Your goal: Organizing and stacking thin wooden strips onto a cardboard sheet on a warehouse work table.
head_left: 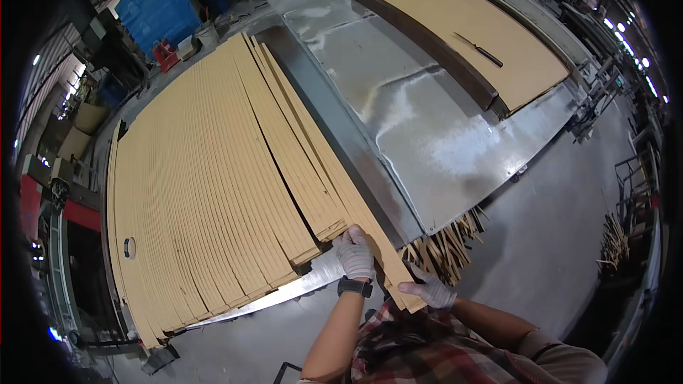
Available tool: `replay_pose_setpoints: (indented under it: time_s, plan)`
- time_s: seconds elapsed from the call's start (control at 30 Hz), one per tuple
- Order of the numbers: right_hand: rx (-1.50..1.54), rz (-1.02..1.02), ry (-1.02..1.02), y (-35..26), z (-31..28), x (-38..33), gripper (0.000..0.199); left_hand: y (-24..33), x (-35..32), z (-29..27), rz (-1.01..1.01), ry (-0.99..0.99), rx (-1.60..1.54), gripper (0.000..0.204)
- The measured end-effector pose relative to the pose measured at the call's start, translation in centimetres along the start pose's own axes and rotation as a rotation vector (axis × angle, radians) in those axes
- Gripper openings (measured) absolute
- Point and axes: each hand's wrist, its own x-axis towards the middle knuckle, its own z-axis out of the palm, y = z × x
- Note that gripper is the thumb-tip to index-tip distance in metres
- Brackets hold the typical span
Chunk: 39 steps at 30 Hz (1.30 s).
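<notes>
My left hand point(355, 254), in a pale striped work glove, is closed at the edge of a long tan board strip point(366, 231), its thumb on top. My right hand point(431, 290), gloved the same way, grips that strip close to its near end, with the thumb over the upper face. This end sticks out past the table toward my body. To its left, many similar tan strips point(206, 171) lie side by side in a wide row. A few strips point(292, 121) at the row's right side sit slightly apart and askew.
Right of the strips is a metal table surface point(455, 149). On it rests a tan board stack point(462, 14) with a dark edge bar point(427, 43) and a knife point(484, 51) on top. A roll of tape point(129, 247) lies on the left strips. Offcuts point(445, 249) stand below the table edge.
</notes>
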Motion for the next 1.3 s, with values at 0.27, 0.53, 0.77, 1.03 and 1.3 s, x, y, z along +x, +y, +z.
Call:
replay_pose_setpoints:
  time_s: [0.27,0.53,0.77,1.03,1.3]
  plan:
    - [-0.007,-0.154,-0.048,4.8,0.2,-9.0,0.050,1.7,-12.0,-4.0,-0.324,-0.314,-0.143,0.055]
    - [0.136,-0.117,0.013,13.7,1.9,-19.3,0.042,-4.0,-19.7,-1.0,-0.396,-0.222,-0.297,0.094]
    - [-0.020,-0.133,0.011,15.7,-0.2,-22.7,0.068,-1.8,-26.3,-3.4,-0.386,-0.295,-0.364,0.093]
    - [-0.255,-0.263,0.016,14.9,-4.0,-9.2,0.077,1.0,-35.5,-4.6,-0.493,-0.338,-0.823,0.052]
    - [-1.061,-0.239,0.332,9.3,-1.8,-16.9,0.058,0.8,-42.9,-5.0,-0.547,-0.264,-1.060,0.040]
